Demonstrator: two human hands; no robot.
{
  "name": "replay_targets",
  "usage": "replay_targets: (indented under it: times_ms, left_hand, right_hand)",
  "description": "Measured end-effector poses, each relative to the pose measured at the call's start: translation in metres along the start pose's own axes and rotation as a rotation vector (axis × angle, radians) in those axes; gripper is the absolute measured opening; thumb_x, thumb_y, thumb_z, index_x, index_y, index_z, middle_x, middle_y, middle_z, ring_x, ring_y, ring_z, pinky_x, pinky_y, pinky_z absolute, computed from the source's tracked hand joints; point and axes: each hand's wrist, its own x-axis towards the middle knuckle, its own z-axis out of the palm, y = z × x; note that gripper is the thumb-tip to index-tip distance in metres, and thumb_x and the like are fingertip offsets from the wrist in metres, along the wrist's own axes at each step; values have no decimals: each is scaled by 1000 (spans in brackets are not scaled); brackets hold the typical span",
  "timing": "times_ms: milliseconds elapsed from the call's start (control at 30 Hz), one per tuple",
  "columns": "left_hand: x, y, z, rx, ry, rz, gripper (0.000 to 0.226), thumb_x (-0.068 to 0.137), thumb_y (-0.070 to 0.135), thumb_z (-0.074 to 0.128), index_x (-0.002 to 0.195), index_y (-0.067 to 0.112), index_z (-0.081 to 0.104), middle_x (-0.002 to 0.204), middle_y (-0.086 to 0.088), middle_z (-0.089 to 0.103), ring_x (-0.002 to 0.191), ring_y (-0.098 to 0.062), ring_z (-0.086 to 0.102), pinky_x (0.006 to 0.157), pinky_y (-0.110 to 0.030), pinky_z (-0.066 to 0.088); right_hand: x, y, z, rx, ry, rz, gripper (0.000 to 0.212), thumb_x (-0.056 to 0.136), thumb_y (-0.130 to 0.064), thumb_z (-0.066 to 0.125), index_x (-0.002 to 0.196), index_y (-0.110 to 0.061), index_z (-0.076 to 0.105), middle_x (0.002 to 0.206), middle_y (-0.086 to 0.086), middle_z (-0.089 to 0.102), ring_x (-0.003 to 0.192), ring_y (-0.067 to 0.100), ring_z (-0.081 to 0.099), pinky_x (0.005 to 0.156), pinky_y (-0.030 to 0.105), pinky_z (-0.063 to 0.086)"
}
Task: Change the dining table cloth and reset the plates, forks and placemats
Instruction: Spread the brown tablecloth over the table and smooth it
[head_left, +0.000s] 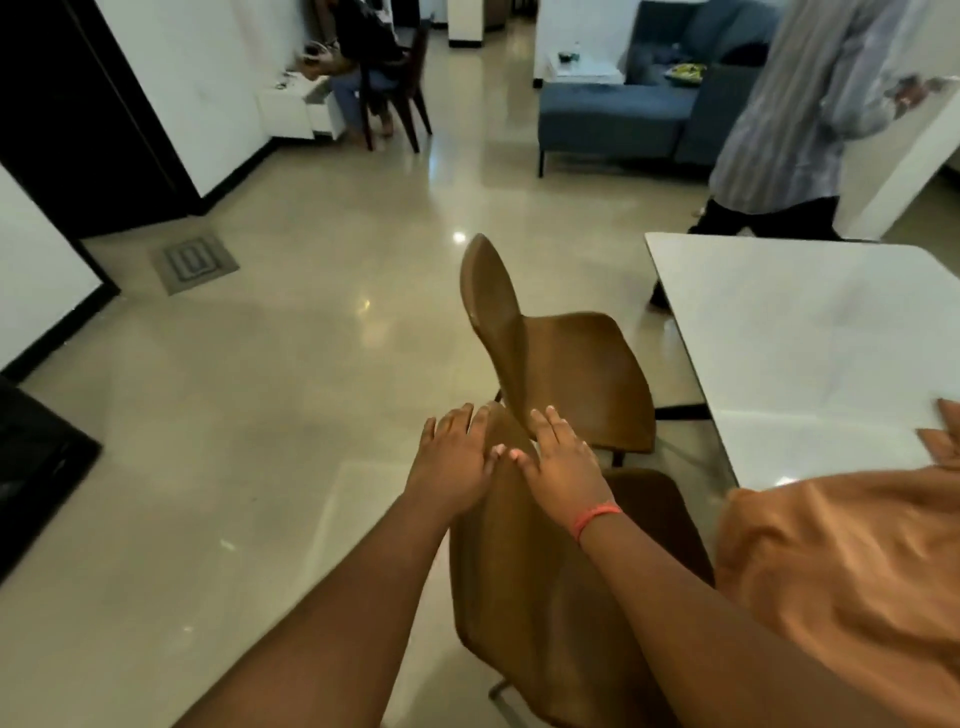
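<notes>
Both hands, left hand (457, 457) and right hand (563, 467), rest flat-fingered on the near chair (545, 613) back, holding nothing; orange cloth (841, 561) drapes the bare table (810, 332) corner, likely awaiting spreading next

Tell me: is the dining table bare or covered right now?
Mostly bare. The white table top shows uncovered, with no plates or forks visible on it; an orange cloth lies bunched over its near corner, not spread.
</notes>
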Motion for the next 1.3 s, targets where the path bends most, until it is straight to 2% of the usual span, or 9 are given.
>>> replay_targets:
  times_ms: [233,400,533,667,800,1067,1300]
  left_hand:
    - [62,-161,-43,65,29,-7,66,101,55,27,156,21,14,163,-8,19,149,-27,18,121,-52,14]
    - [100,-284,-78,129,-39,-3,67,101,58,23,157,22,9,164,-8,13,151,-27,12,121,-55,9]
    - [133,-357,-89,158,-121,-40,69,100,60,20,157,24,5,165,-6,9,152,-26,8,121,-54,7]
    - [205,-388,-85,184,-171,48,70,99,63,16,157,27,1,166,-4,4,153,-25,4,120,-55,5]
    - [299,-405,-94,190,-150,114,70,98,65,13,157,30,-4,166,-2,-1,153,-23,0,120,-54,1]
    - [518,-438,-144,178,-104,6,70,99,63,12,157,29,-6,166,-2,-5,153,-23,-4,121,-55,0]
    - [698,-440,-147,158,-121,81,69,100,63,13,157,29,-5,166,-2,-5,153,-24,-3,120,-56,-2]
  right_hand:
    - [118,-122,40,-15,39,-20,66,100,-56,37,155,-23,21,164,4,19,150,24,20,120,47,24]
    - [197,-215,81,-43,35,-33,68,99,-59,34,155,-23,20,163,6,20,149,24,23,118,46,26]
    - [235,-262,107,-38,-57,-26,70,98,-61,33,157,-27,14,165,3,13,151,24,16,120,49,20]
    - [311,-258,101,-104,-89,5,72,98,-62,32,157,-27,11,166,3,10,152,25,12,122,49,16]
    - [407,-239,85,-81,-57,40,74,97,-64,30,158,-28,9,167,2,6,153,24,8,123,48,14]
    - [633,-253,40,-69,-67,17,74,97,-64,30,158,-28,8,167,1,4,153,22,8,123,47,14]
    - [791,-227,17,-106,-63,51,76,95,-69,24,158,-30,7,167,0,3,153,23,9,122,46,16]
